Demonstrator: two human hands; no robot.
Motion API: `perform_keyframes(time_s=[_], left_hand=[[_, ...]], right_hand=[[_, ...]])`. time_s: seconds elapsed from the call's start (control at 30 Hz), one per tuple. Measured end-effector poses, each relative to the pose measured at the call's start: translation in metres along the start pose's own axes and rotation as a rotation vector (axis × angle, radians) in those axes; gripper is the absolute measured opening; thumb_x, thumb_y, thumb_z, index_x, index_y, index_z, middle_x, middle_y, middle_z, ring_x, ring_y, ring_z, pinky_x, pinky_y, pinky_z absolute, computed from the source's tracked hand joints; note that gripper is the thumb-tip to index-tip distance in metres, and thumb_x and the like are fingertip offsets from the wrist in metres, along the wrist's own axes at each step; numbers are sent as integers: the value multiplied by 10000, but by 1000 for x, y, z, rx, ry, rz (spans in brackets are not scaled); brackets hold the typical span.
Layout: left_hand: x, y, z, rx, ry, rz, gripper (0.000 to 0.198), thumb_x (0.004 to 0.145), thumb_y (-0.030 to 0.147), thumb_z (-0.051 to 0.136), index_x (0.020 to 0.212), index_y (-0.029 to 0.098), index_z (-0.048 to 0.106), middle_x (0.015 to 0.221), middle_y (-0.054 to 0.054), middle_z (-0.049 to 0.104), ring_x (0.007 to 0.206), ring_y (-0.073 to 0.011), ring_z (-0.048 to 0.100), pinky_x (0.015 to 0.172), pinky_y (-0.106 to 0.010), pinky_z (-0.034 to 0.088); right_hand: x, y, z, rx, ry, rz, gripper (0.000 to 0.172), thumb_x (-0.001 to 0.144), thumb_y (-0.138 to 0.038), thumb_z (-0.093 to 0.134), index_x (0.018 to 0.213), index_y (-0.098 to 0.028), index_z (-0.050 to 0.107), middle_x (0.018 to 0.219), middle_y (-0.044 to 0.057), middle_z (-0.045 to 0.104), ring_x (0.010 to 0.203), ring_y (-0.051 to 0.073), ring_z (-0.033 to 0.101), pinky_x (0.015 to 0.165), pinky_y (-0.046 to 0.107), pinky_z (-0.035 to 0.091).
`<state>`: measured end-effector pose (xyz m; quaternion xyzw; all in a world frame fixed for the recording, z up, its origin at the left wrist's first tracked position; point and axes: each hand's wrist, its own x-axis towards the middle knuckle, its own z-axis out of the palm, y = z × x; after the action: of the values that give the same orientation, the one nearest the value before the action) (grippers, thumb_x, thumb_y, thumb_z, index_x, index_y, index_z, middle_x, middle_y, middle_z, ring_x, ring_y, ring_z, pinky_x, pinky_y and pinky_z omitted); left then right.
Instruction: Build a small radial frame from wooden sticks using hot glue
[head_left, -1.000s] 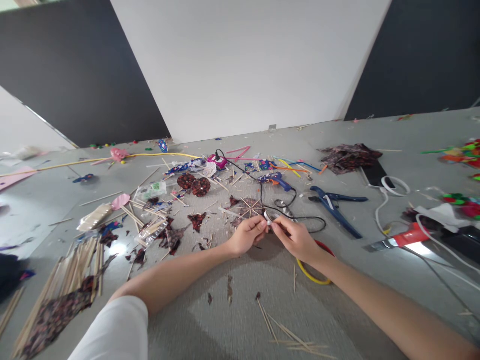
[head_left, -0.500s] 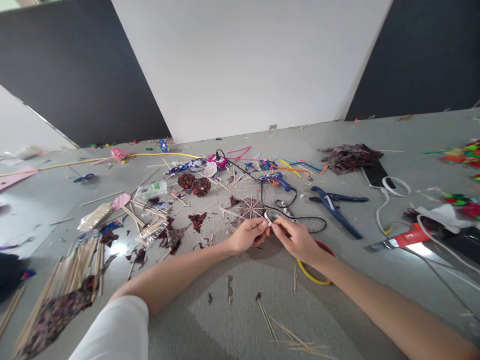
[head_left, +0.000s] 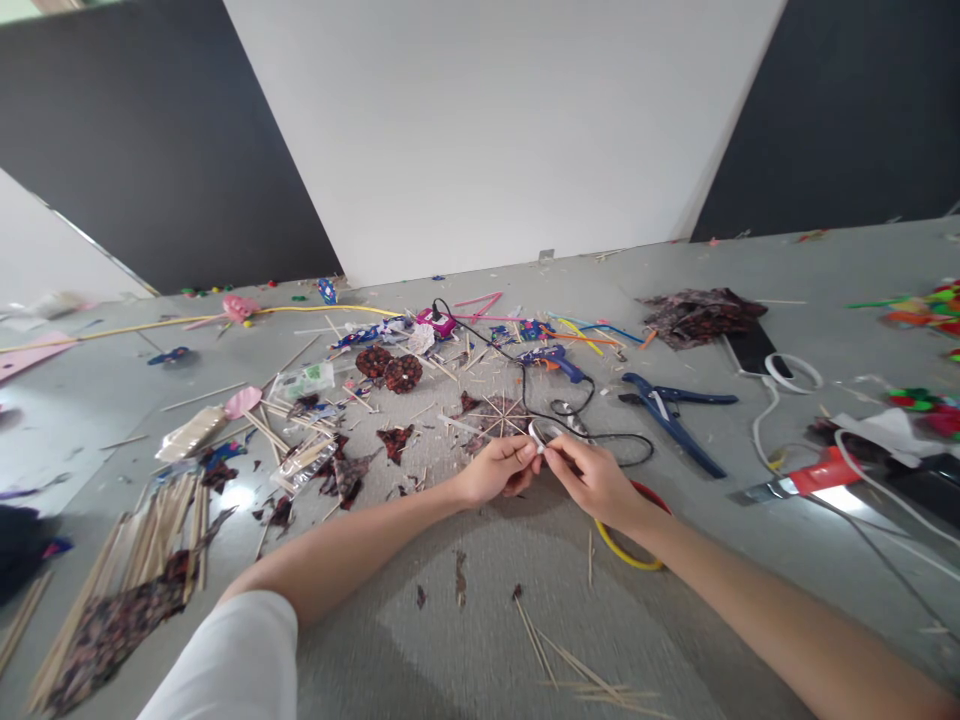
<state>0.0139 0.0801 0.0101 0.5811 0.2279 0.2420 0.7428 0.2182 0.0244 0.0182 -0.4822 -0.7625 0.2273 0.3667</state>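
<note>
- Cluttered grey surface [head_left: 480, 620], white wall [head_left: 495, 130] behind.
- Left hand [head_left: 495, 470] and right hand [head_left: 592, 478] each pinch a small white piece [head_left: 537, 437], at five o'clock from the stick frame [head_left: 499, 415].
- It looks light, thin and bendable; its edges seem the safest hold.

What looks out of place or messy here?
Nothing looks broken, but it is cluttered. Loose sticks and fabric scraps are strewn over the grey surface. A black cord snakes across the stick frame, right by the left hand and right hand, which pinch a white piece.
</note>
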Motion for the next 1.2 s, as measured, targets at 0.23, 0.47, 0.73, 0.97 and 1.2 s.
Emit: perform_keyframes(time_s=[0.23, 0.47, 0.73, 0.97, 1.2], left_hand=[[0, -6, -1, 40, -47, 66, 563, 969, 726, 538, 862, 174, 539, 586, 33, 543, 457, -80, 402, 472, -217, 297], [-2, 2, 5, 78, 65, 36, 611, 920, 759, 580, 734, 190, 455, 614, 74, 356, 549, -74, 276, 536, -231, 236], [-8, -3, 7, 512, 72, 157, 656, 1015, 692, 409, 733, 134, 605, 637, 28, 439, 616, -100, 357, 604, -241, 293], [-12, -7, 8, 650, 51, 203, 659, 1021, 659, 362, 621, 160, 522, 558, 34, 380, 552, -94, 336, 560, -236, 274], [-10, -10, 6, 658, 62, 237, 649, 1025, 645, 344, 594, 174, 463, 548, 37, 351, 539, -89, 319, 554, -235, 267]], right_hand=[[0, 0, -1, 1, -20, -23, 239, 1113, -388, 461, 987, -242, 603, 814, 21, 686, 714, 172, 635, 693, 292, 459], [1, 2, 0, -44, -98, -27, 231, 1110, -367, 451, 943, -243, 552, 698, -25, 599, 587, 157, 555, 590, 284, 378], [-4, 2, 3, -156, -167, -183, 220, 1088, -299, 442, 890, -240, 517, 617, -31, 550, 540, 167, 525, 576, 309, 333], [-7, -5, 5, -280, -158, -325, 264, 1093, -277, 422, 861, -221, 535, 614, -10, 569, 530, 157, 499, 582, 332, 303], [-8, -9, 7, -153, -166, -235, 316, 1091, -278, 426, 786, -229, 492, 559, -59, 456, 477, 125, 416, 561, 320, 269]])
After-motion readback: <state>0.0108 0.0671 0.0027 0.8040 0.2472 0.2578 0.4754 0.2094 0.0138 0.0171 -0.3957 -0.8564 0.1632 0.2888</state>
